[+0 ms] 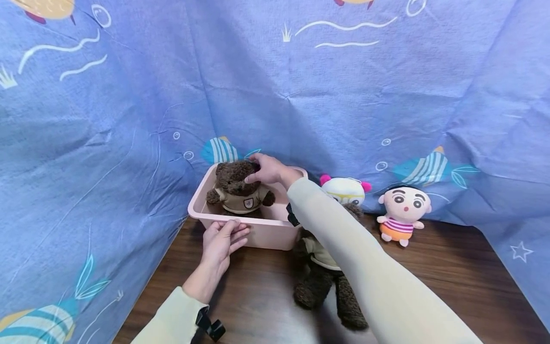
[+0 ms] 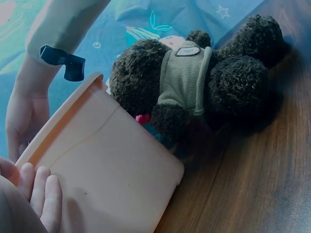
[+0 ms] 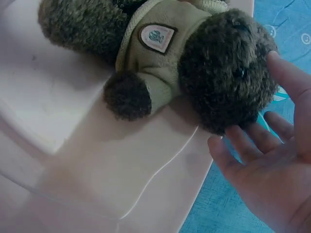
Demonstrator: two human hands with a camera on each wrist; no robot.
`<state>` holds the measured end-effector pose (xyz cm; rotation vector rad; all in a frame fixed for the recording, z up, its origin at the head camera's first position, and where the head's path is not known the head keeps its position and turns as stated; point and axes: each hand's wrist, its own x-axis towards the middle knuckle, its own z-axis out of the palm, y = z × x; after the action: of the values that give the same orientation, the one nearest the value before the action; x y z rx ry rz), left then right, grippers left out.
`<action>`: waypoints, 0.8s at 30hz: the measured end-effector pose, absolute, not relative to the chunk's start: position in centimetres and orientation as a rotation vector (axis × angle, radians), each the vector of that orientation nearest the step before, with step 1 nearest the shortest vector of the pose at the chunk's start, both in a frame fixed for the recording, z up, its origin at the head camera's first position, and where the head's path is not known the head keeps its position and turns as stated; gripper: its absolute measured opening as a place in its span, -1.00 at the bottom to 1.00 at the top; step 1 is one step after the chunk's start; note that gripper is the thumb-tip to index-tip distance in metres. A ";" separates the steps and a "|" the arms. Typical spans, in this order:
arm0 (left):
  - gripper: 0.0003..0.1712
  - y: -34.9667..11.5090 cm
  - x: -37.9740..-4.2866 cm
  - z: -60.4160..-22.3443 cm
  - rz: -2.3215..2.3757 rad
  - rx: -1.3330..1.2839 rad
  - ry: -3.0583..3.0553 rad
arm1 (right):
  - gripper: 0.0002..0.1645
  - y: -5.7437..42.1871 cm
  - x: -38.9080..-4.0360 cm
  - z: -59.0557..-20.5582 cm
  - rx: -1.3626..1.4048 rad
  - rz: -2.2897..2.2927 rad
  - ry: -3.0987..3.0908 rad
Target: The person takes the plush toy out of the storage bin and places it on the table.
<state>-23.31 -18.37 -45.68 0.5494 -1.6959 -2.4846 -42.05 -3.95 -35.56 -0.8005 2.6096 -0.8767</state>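
A dark brown teddy bear (image 1: 237, 179) in a tan sweater with a badge sits propped in a pale pink plastic bin (image 1: 268, 234). My right hand (image 1: 271, 170) reaches over the bin to the bear's head. In the right wrist view, its spread fingers (image 3: 248, 145) touch one side of the furry head and the thumb meets the other, leaving a gap at the palm. My left hand (image 1: 217, 243) holds the bin's near rim, the thumb on the lip and the fingers (image 2: 51, 201) lying along the outer wall.
Right of the bin, a second brown teddy bear (image 1: 313, 282) lies on the wooden table (image 1: 262, 296), partly behind my right sleeve. Behind it is a white plush (image 1: 342, 188) with pink ears. A boy doll (image 1: 404, 215) in a striped shirt sits farther right. Blue fish-print cloth (image 1: 275, 95) hangs around.
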 end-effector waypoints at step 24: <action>-0.80 -18.2 -23.3 -45.7 -2.478 0.548 -1.669 | -0.14 -4.9 -40.3 -36.0 -0.807 -0.705 2.583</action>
<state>-23.25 -18.24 -45.72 0.5477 -1.6686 -2.4776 -40.30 -4.88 -35.95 -0.8069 2.5829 -0.7049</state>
